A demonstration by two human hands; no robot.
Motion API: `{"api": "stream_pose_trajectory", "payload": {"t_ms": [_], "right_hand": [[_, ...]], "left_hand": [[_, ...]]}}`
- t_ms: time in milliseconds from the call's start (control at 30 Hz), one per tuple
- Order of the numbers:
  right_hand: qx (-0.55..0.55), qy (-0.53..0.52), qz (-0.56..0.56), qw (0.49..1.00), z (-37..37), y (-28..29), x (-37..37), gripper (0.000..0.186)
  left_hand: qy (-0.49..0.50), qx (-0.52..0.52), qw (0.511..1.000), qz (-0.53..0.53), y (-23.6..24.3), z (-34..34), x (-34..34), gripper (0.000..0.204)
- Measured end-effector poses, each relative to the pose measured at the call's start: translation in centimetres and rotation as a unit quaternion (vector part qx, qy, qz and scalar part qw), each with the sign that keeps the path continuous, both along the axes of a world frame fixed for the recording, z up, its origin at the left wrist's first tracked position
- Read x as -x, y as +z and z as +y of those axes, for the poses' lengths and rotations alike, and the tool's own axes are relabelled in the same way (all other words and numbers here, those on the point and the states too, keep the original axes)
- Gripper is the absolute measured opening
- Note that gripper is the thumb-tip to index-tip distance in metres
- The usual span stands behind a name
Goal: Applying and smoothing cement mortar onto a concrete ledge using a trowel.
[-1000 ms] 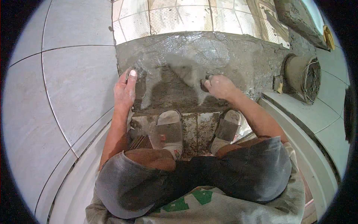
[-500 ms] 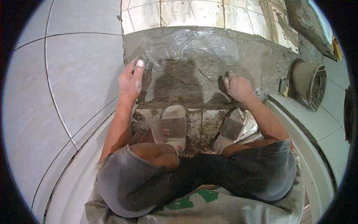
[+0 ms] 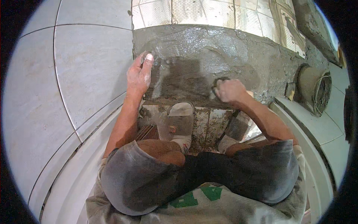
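Observation:
My left hand [image 3: 140, 72] is at the left edge of a band of wet grey mortar [image 3: 190, 41], thumb and fingers closed around something dark that I cannot make out. My right hand [image 3: 231, 89] is lower, on the right part of the mortar, its fingers closed on a dark, mortar-coated object [image 3: 218, 84] whose shape is mostly hidden. My sandalled feet [image 3: 175, 123] rest on dirty tiles [image 3: 201, 127] between my forearms and below the mortar.
Grey tiles [image 3: 85, 63] run along the left, dirty patterned tiles [image 3: 203, 11] beyond the mortar. A mortar-caked bucket [image 3: 313, 87] lies on its side at the right, beside a tiled ledge [image 3: 305, 119] and a cement-coated raised edge [image 3: 313, 30]. White frame strips [image 3: 74, 175] curve around me.
The whole view has shifted right and upward. Against the mortar, my right hand has come a little toward me and leftward, still closed. My left hand stays near the mortar's left edge.

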State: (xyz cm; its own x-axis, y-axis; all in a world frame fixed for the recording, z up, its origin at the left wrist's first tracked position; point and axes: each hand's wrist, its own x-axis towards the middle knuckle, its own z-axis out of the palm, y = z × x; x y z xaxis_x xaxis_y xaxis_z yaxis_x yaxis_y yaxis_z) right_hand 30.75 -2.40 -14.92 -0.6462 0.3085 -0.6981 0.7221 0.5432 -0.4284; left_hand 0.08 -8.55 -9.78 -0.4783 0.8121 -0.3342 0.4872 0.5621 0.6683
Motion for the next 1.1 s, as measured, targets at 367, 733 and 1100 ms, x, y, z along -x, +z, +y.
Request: {"api": "stream_pose_trajectory", "payload": {"t_ms": [367,733,1100], "right_hand": [[-0.156,-0.283,-0.005,0.947,-1.8,-2.3,-8.3,0.034],[-0.1,-0.051,0.163,0.98,0.3,-4.5,0.6,0.017],[-0.031,0.077,0.11,0.99,-0.5,-0.6,6.9,0.033]], "left_hand": [[0.003,-0.007,1.0,0.012,-0.1,0.3,0.2,0.055],[0.013,-0.001,1.0,-0.018,-1.5,-0.4,0.5,0.054],[0.052,-0.016,0.998,-0.032,-0.9,-0.2,0.8,0.054]]}}
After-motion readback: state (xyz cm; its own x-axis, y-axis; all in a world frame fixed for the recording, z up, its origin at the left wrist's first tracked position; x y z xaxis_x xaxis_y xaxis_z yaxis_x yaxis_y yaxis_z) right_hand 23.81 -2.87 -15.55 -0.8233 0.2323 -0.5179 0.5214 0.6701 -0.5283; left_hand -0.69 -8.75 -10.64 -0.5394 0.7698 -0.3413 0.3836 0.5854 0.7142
